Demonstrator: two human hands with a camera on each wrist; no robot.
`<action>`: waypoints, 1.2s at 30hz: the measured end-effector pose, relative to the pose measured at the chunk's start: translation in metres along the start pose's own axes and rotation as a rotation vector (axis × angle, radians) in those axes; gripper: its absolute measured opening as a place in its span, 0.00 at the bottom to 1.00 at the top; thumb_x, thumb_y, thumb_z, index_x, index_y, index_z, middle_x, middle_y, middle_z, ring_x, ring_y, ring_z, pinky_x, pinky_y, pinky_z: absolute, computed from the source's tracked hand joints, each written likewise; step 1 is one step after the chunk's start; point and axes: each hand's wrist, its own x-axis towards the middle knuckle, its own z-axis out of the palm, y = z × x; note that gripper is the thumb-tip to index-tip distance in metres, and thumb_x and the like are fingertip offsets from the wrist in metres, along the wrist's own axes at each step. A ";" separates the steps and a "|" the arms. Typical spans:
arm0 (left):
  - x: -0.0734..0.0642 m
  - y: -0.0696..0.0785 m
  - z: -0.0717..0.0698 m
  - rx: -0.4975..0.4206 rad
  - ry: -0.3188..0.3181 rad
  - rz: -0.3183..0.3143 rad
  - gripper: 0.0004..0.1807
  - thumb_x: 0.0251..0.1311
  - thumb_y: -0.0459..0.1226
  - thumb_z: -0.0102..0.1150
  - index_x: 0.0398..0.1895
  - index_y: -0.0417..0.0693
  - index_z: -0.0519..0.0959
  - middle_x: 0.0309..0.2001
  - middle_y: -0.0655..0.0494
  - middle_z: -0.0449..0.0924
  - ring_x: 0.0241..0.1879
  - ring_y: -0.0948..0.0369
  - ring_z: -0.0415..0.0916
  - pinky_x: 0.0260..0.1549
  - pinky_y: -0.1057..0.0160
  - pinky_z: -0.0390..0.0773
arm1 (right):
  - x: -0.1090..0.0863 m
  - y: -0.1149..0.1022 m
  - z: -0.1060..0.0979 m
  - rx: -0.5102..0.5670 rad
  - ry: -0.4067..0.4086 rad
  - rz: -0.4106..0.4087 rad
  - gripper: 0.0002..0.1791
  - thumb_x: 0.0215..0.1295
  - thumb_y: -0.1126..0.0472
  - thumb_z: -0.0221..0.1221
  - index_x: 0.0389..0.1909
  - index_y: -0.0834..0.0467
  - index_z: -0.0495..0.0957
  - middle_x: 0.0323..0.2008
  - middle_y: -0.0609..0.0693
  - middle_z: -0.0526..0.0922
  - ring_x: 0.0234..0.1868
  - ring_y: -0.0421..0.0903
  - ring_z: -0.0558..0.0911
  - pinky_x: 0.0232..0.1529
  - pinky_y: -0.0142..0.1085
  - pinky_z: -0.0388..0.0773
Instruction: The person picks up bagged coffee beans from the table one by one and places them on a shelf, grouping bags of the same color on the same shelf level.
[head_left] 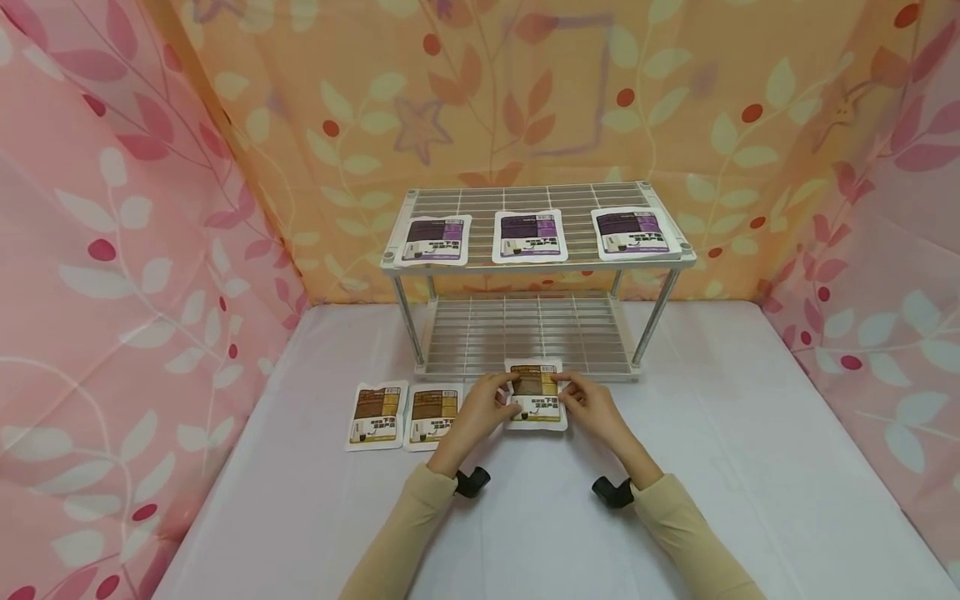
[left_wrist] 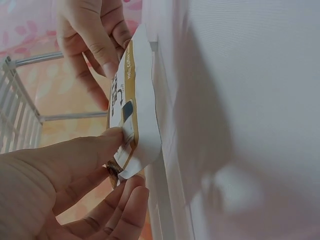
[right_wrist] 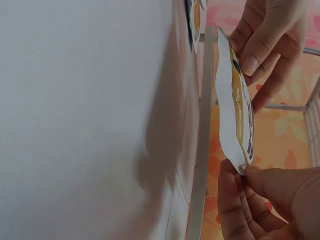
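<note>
Both hands hold one white-edged coffee packet point(head_left: 537, 400) with a brown and yellow label, raised off the cloth at the front of the rack's lower shelf. My left hand point(head_left: 483, 408) pinches its left edge between thumb and fingers. On the opposite edge, my right hand point(head_left: 591, 406) pinches it the same way. The left wrist view shows the packet point(left_wrist: 142, 100) edge-on between the left hand point(left_wrist: 80, 185) and the right. In the right wrist view, the right hand point(right_wrist: 270, 200) grips one corner. Two similar brown packets, a left one point(head_left: 377, 416) and a nearer one point(head_left: 432, 414), lie left of the hands.
A white wire rack point(head_left: 525, 321) with two shelves stands at the back. Along its upper shelf lie three purple-labelled packets: left point(head_left: 435, 240), middle point(head_left: 530, 236) and right point(head_left: 633, 232). White cloth point(head_left: 735, 417) covers the table, with patterned curtains point(head_left: 465, 100) around it.
</note>
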 end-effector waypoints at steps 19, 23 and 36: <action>0.018 0.013 0.023 -0.049 0.049 0.071 0.26 0.51 0.32 0.65 0.57 0.41 0.73 0.49 0.43 0.72 0.35 0.61 0.73 0.33 0.70 0.76 | 0.005 0.016 -0.016 -0.027 0.149 0.044 0.16 0.59 0.72 0.57 0.49 0.66 0.76 0.31 0.60 0.81 0.33 0.52 0.81 0.33 0.36 0.80; 0.022 0.014 0.028 -0.069 0.058 0.033 0.26 0.52 0.32 0.65 0.57 0.44 0.73 0.52 0.44 0.72 0.39 0.59 0.74 0.38 0.68 0.77 | 0.007 0.014 -0.021 -0.038 0.167 0.032 0.16 0.58 0.73 0.57 0.49 0.67 0.76 0.34 0.62 0.80 0.34 0.54 0.80 0.34 0.41 0.81; 0.032 0.016 0.042 -0.134 0.159 0.039 0.24 0.51 0.30 0.65 0.55 0.44 0.75 0.52 0.45 0.73 0.47 0.50 0.75 0.44 0.64 0.78 | 0.008 0.014 -0.028 -0.024 0.216 0.043 0.18 0.56 0.73 0.58 0.49 0.70 0.76 0.39 0.64 0.75 0.40 0.60 0.80 0.37 0.45 0.81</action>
